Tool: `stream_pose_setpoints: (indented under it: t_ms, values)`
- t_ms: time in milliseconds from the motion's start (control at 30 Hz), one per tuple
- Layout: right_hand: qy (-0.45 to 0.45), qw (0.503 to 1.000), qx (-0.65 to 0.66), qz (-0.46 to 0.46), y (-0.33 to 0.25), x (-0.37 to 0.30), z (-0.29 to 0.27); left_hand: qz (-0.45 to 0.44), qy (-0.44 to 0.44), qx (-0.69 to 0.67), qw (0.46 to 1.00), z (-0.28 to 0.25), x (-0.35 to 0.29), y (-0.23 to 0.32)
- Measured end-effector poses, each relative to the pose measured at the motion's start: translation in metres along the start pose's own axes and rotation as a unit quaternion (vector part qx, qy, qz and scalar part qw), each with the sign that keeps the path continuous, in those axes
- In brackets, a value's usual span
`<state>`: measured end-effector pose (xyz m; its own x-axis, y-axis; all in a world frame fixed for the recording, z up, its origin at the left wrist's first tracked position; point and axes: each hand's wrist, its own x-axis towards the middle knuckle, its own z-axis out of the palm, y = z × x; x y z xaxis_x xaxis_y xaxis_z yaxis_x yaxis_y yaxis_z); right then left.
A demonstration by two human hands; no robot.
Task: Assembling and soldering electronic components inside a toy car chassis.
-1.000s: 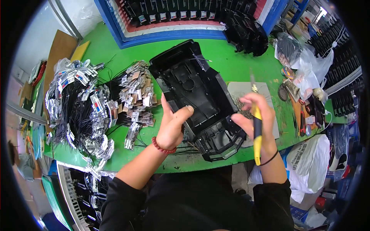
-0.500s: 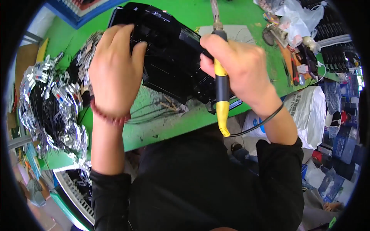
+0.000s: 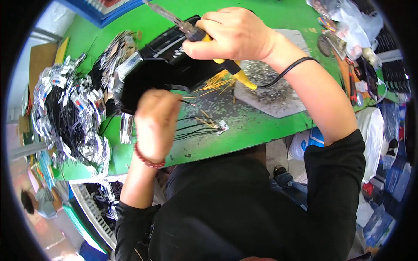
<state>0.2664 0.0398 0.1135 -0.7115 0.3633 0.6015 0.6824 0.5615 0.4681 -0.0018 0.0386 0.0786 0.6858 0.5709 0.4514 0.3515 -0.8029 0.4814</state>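
My right hand (image 3: 233,35) grips a yellow-and-black soldering iron (image 3: 246,80) above the bench, its metal tip pointing up to the far left and its black cord crossing my wrist. Below it, a black plastic housing (image 3: 150,80) stands tilted on the bench. Close to the housing's near side is my left hand (image 3: 156,119), fingers curled in and smeared by motion. A thin wire end (image 3: 189,103) shows beside those fingers; whether they pinch it is hidden. Black wires (image 3: 191,130) with a small white connector (image 3: 222,125) lie to the right of that hand.
Bundles of black wires with silvery foil-wrapped ends (image 3: 72,113) fill the bench's left side. A grey board (image 3: 278,93) strewn with metallic bits lies at right, yellow sticks (image 3: 217,82) beside it. Hand tools (image 3: 350,82) and plastic bags (image 3: 350,21) sit at the far right.
The housing has been turned and shifted left. My right hand has risen, swinging the soldering iron's tip to the left. My left hand has come off the housing's far-left side toward me.
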Motion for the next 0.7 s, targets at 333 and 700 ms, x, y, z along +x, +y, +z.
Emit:
stream_pose_setpoints:
  t_ms: [333,700]
  values:
    - [-0.033,0.996,0.063,0.043,-0.024,-0.016,-0.005,0.033,-0.099,-0.048,0.993,0.049,-0.03,0.015]
    - [0.103,0.665,0.401,0.621,-0.213,-0.054,-0.03,-0.011,-0.108,-0.089,0.99,0.06,-0.042,0.012]
